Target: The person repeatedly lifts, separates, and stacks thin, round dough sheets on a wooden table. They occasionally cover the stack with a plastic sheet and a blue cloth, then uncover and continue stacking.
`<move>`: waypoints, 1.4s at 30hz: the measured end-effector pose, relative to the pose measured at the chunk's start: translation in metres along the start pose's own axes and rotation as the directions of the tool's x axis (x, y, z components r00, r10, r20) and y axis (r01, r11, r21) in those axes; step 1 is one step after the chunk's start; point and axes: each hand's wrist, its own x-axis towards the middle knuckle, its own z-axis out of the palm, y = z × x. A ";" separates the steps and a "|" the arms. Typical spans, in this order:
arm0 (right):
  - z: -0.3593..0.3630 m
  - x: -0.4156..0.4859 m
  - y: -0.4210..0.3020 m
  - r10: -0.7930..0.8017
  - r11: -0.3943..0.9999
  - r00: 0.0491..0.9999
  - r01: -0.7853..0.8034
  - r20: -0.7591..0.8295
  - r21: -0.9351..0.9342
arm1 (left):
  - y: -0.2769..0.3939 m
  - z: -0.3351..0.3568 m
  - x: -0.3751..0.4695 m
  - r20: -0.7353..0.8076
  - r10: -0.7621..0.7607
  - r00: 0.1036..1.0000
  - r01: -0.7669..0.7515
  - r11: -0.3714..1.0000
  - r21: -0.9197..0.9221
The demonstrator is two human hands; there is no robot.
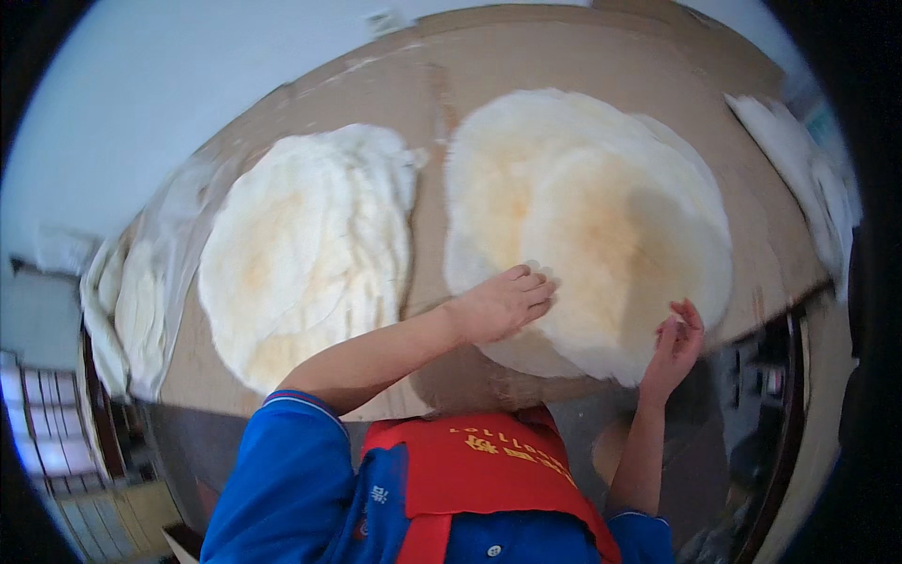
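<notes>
Two piles of large, thin, pale round sheets with yellowish-brown middles, possibly flatbread or fleece, lie on a cardboard-covered table. My left hand (507,303) rests palm down at the near left part of the right pile (599,211), its fingers slightly spread and blurred. Near that pile's lower right edge is my right hand (678,335), with its fingers curled and apart; no held thing shows in it. The left pile (275,247) lies beyond my left forearm, its sheets overlapping in wavy folds towards the right side.
The cardboard (430,92) covers the table up to a pale wall (176,70). More pale sheets under clear plastic (144,310) lie at the far left edge. Another pale folded bundle (789,155) lies at the right edge. A red apron (486,465) is at the near edge.
</notes>
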 end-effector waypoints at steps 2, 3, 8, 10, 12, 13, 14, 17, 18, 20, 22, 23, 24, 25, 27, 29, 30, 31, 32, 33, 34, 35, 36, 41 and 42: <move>0.054 -0.020 -0.018 0.151 0.961 0.937 -0.214 0.315 0.175 | -0.003 -0.018 -0.036 -0.171 -0.238 0.956 0.202 0.958 -0.205; 0.078 -0.036 -0.025 0.218 0.916 0.845 -0.350 0.488 0.197 | -0.012 -0.028 -0.067 -0.067 -0.424 0.903 0.391 0.877 -0.279; 0.256 -0.098 -0.054 0.051 0.841 0.461 -0.498 0.886 0.211 | -0.053 -0.031 -0.230 -0.553 -0.803 0.221 0.974 0.149 0.172; 0.310 -0.113 -0.057 -0.007 0.834 0.471 -0.484 0.882 0.265 | -0.058 -0.037 -0.255 -0.390 -0.886 0.249 0.967 0.203 0.156; 0.345 -0.128 -0.062 0.071 0.844 0.508 -0.490 0.858 0.220 | -0.058 -0.040 -0.263 -0.282 -0.920 0.274 0.961 0.251 0.114; 0.350 -0.131 -0.067 0.130 0.813 0.498 -0.548 0.857 0.195 | -0.058 -0.034 -0.268 -0.357 -0.883 0.304 0.952 0.270 0.143; 0.349 -0.132 -0.071 0.185 0.802 0.523 -0.569 0.832 0.179 | -0.058 -0.044 -0.257 -0.324 -0.898 0.297 0.955 0.271 0.122; 0.343 -0.153 -0.073 0.290 0.763 0.548 -0.628 0.785 0.157 | -0.060 -0.033 -0.264 -0.361 -0.881 0.306 0.899 0.142 0.414; 0.341 -0.157 -0.072 0.320 0.750 0.566 -0.641 0.760 0.162 | -0.062 -0.034 -0.270 -0.379 -0.874 0.303 0.922 0.168 0.349; 0.340 -0.164 -0.074 0.299 0.737 0.563 -0.649 0.770 0.189 | -0.070 -0.037 -0.287 -0.413 -0.862 0.295 0.951 0.222 0.216; 0.336 -0.164 -0.075 0.306 0.759 0.596 -0.624 0.742 0.188 | -0.082 -0.085 -0.296 -0.072 -0.997 0.042 0.992 0.050 -0.112; 0.341 -0.166 -0.078 0.309 0.780 0.608 -0.602 0.731 0.171 | -0.098 -0.095 -0.322 -0.305 -0.952 0.035 0.981 0.090 -0.170; 0.343 -0.166 -0.079 0.314 0.801 0.624 -0.579 0.715 0.153 | -0.109 -0.133 -0.338 -0.394 -0.915 0.083 0.966 0.171 -0.193; 0.346 -0.168 -0.082 0.278 0.830 0.642 -0.535 0.715 0.158 | -0.119 -0.172 -0.352 -0.458 -0.886 0.074 0.981 0.148 -0.127; 0.351 -0.172 -0.087 0.206 0.880 0.681 -0.443 0.703 0.171 | -0.121 -0.244 -0.353 -0.713 -0.683 0.157 0.981 0.189 0.034; 0.361 -0.178 -0.088 0.201 0.817 0.601 -0.539 0.773 0.206 | -0.095 -0.299 -0.313 -0.689 -0.680 0.250 0.960 0.081 0.268; 0.373 -0.183 -0.089 0.185 0.780 0.551 -0.586 0.813 0.220 | -0.089 -0.296 -0.310 -0.671 -0.685 0.282 0.945 0.076 0.319; 0.390 -0.186 -0.086 0.154 0.790 0.535 -0.572 0.831 0.222 | -0.086 -0.289 -0.306 -0.650 -0.693 0.312 0.927 0.071 0.369; 0.411 -0.185 -0.084 0.123 0.799 0.519 -0.558 0.846 0.226 | -0.082 -0.281 -0.300 -0.628 -0.700 0.342 0.906 0.068 0.417; 0.434 -0.181 -0.083 0.199 0.796 0.468 -0.590 0.861 0.137 | -0.081 -0.256 -0.296 -0.615 -0.693 0.377 0.895 0.102 0.434; 0.452 -0.175 -0.080 0.277 0.787 0.420 -0.615 0.864 0.047 | -0.084 -0.223 -0.291 -0.536 -0.760 0.368 0.871 0.080 0.484; 0.467 -0.172 -0.080 0.331 0.777 0.376 -0.629 0.865 -0.024 | -0.087 -0.192 -0.291 -0.446 -0.847 0.288 0.912 0.102 0.397; 0.478 -0.169 -0.077 0.390 0.765 0.336 -0.637 0.857 -0.098 | -0.094 -0.154 -0.289 -0.399 -0.888 0.227 0.873 0.005 0.487; 0.493 -0.160 -0.090 0.493 0.737 0.241 -0.626 0.836 -0.254 | -0.076 -0.075 -0.321 -0.377 -0.926 0.000 1.000 -0.003 0.008; 0.490 -0.158 -0.092 0.490 0.762 0.238 -0.585 0.838 -0.279 | -0.063 -0.074 -0.319 -0.369 -0.929 -0.028 0.997 0.002 -0.081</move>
